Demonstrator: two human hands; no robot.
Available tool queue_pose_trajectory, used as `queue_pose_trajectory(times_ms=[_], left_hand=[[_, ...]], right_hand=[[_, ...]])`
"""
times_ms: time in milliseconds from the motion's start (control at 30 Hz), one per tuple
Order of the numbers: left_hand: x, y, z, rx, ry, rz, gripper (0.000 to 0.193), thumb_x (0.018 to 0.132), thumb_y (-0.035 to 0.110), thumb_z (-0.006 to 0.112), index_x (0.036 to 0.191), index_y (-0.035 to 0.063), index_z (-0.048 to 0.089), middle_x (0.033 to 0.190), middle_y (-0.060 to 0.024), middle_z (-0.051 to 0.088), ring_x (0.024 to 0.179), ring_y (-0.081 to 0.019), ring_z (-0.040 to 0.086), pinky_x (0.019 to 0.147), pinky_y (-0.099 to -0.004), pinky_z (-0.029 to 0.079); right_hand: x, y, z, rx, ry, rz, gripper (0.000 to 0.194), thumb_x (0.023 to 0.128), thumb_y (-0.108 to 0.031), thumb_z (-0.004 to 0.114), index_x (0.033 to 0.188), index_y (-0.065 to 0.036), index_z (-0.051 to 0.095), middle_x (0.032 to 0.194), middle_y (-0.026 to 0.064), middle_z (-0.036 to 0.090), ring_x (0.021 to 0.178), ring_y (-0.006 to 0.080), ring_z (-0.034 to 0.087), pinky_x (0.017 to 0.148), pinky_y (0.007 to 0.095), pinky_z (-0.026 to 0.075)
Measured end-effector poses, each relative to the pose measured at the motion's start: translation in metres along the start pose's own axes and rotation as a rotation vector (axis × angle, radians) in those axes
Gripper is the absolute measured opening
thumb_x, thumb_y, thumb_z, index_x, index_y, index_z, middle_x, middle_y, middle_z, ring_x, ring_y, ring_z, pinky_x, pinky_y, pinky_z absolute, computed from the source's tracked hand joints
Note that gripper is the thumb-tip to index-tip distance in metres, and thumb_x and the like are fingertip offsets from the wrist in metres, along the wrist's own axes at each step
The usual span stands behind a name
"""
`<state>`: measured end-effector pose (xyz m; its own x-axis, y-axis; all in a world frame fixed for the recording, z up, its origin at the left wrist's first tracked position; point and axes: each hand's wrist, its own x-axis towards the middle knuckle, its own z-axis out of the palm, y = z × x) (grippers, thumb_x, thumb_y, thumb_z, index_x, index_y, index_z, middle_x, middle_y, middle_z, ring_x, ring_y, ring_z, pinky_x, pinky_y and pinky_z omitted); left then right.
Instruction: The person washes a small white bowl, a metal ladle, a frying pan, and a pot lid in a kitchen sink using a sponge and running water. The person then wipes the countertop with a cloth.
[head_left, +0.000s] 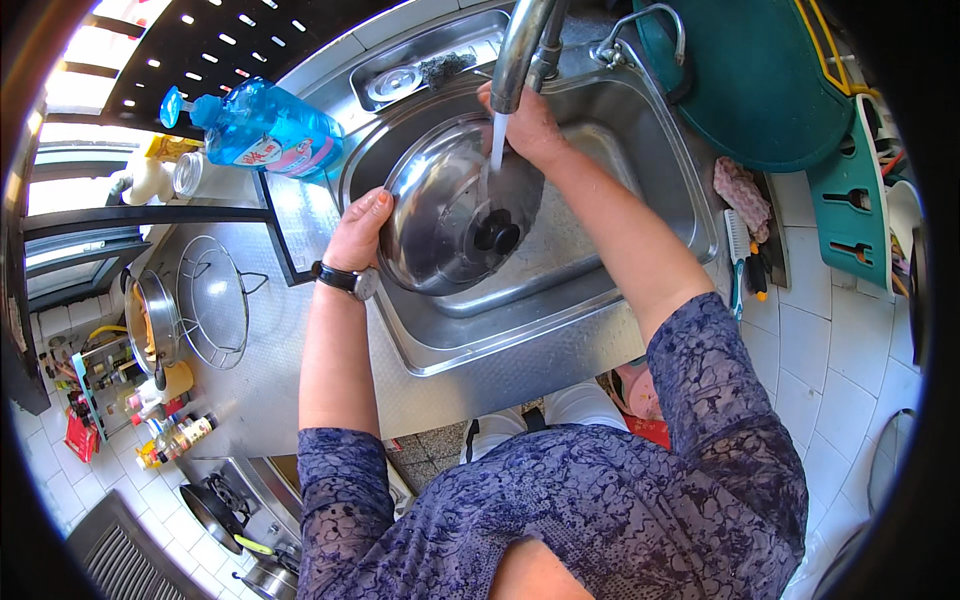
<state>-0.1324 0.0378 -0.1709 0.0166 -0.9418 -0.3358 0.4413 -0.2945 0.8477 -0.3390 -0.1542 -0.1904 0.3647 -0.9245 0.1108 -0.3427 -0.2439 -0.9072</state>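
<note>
A shiny domed pot lid (427, 217) with a black knob (496, 234) is tilted over the stainless steel sink (660, 172). My left hand (360, 229) grips its left rim, thumb on top. Water runs from the metal faucet (517, 60) onto the lid's upper surface. My right hand (529, 127) is at the lid's far edge, just behind the spout. Its fingers are partly hidden by the faucet, so whether they hold the rim or only touch it is unclear.
A blue dish soap pump bottle (274, 131) stands left of the sink, near a wire rack (214, 300). Behind the basin, a tray holds a dark scouring pad (446, 69). A small curved tap (645, 37), a green cutting board (757, 90) and a brush (737, 255) are at the right.
</note>
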Motion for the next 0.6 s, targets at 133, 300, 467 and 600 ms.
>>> queue_pose_trajectory(times_ms=[133,300,467,600], left_hand=[[-0.006,-0.023,0.003,-0.039,0.183,0.067,0.025,0.096,0.027,0.052,0.101,0.0043,0.061,0.093,-0.0036,0.066,0.081,-0.0130,0.062,0.072,-0.0266,0.050],[-0.012,-0.043,0.009,-0.171,0.402,0.115,0.027,0.097,0.028,0.049,0.102,0.0040,0.061,0.095,-0.0059,0.066,0.081,-0.0155,0.062,0.073,-0.0290,0.051],[-0.015,-0.050,0.000,-0.171,0.370,0.164,0.032,0.099,0.025,0.044,0.110,-0.0012,0.057,0.109,-0.0110,0.063,0.095,-0.0194,0.061,0.085,-0.0348,0.049],[-0.023,-0.054,0.005,-0.302,0.326,0.167,0.036,0.099,0.028,0.041,0.114,-0.0029,0.054,0.111,-0.0145,0.061,0.098,-0.0244,0.061,0.088,-0.0376,0.049]], right_hand=[[-0.021,0.018,0.016,0.099,0.384,0.117,0.032,0.085,-0.022,0.061,0.107,0.001,0.059,0.102,0.0190,0.063,0.098,0.0317,0.060,0.085,0.0377,0.046],[-0.081,-0.012,0.068,-0.006,0.304,0.049,0.047,0.086,-0.021,0.060,0.124,0.003,0.047,0.119,0.0223,0.056,0.111,0.0332,0.055,0.096,0.0378,0.041],[-0.166,-0.062,0.084,-0.219,-0.128,-0.352,0.084,0.084,-0.042,0.058,0.138,0.012,0.021,0.146,0.0315,0.018,0.138,0.0433,0.013,0.113,0.0501,0.011],[-0.157,-0.069,0.073,-0.324,-0.162,-0.385,0.093,0.082,-0.051,0.056,0.138,0.013,0.021,0.146,0.0327,0.017,0.139,0.0421,0.012,0.113,0.0492,0.010]])
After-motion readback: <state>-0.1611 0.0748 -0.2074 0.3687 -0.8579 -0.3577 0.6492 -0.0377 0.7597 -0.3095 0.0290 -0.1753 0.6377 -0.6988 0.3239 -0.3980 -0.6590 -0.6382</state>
